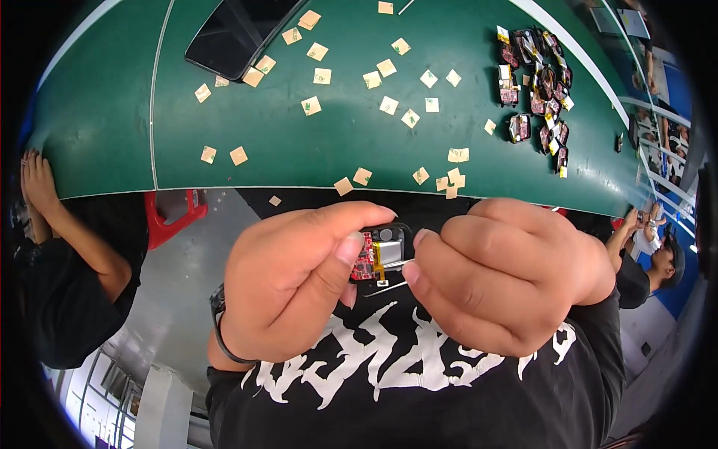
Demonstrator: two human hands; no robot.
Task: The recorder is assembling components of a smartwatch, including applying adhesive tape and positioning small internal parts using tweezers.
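Note:
My left hand [288,288] is closed round the edge of a small black-cased device [364,258], thumb on its near face. Inside the case show a red circuit board, a silvery part with yellow tape, and a small tab at the bottom edge. My right hand [505,277] pinches a pair of thin metal tweezers [386,289]. One of their tips lies over the device by the yellow tape; the other is lower, just below the case. The fingers hide the rest of the tweezers.
Ahead is a green table [247,150] scattered with small tan squares [322,76]. A black phone [239,37] lies at the far left. Several similar opened devices [546,93] are grouped at the right. Other people sit at both sides; a red stool [161,224] stands left.

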